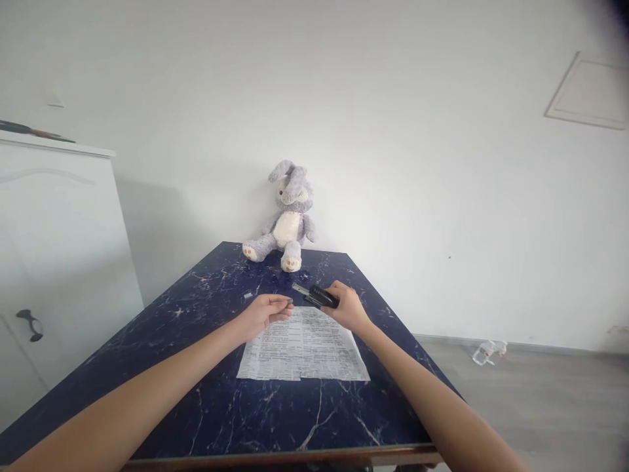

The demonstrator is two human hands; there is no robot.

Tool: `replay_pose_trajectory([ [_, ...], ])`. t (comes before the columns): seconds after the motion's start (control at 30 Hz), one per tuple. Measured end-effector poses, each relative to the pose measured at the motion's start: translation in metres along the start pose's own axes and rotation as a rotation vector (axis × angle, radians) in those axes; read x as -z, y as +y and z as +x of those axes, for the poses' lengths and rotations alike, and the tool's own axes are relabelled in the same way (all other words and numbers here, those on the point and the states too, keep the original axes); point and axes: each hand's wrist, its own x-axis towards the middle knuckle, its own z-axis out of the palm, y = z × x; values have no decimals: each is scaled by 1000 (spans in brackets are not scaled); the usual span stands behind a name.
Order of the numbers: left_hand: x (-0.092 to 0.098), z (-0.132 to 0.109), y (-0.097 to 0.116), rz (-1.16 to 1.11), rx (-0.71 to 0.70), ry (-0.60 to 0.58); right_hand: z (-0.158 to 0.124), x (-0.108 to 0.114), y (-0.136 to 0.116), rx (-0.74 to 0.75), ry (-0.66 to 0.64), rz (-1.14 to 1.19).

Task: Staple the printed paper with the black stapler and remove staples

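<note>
My right hand [346, 307] grips a black stapler [323, 297] above the far edge of a printed sheet [299, 347]. The stapler's metal tray juts out of its front, pointing left toward my other hand. Between the thumb and fingertips of my left hand [266, 309] is a small grey piece, perhaps a strip of staples [289, 301], too small to tell for sure. Both hands are close together, a short gap apart. The sheet, covered in dense text, lies flat on the table under them. A little light-blue item [248, 295] rests beyond my left hand.
A dark blue marbled table [275, 419] stretches away to the wall. At its far end sits a plush rabbit [289, 219]. On the left stands a white cabinet [59, 229] with a dark handle. A crumpled clear plastic item [488, 352] lies on the floor at right.
</note>
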Motion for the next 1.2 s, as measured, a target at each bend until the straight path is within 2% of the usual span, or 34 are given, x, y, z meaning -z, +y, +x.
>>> replay_pose_trajectory([
  [0.1, 2, -1, -2, 108, -199, -10, 3, -2, 5, -112, -160, 162],
  [0.2, -1, -6, -1, 238, -370, -51, 2, -6, 2, -71, -292, 219],
  [0.3, -7, -12, 1, 368, -417, -109, -1, -8, -6, 37, -348, 174],
  [0.37, -11, -15, 1, 413, -397, -152, -2, -5, -12, 150, -321, 111],
  [0.43, -14, -17, 0, 435, -375, -188, -3, 0, -17, 266, -233, 80],
  [0.53, -15, -20, -1, 456, -357, -228, -5, 4, -28, 417, -102, 155],
  [0.7, -14, -22, -2, 446, -344, -310, -10, -1, -49, 613, -5, 134],
  [0.87, -16, -23, -2, 444, -357, -337, -10, -6, -54, 654, 24, 109],
  [1.2, -13, -23, 0, 443, -368, -308, -10, -6, -51, 653, 73, 96],
])
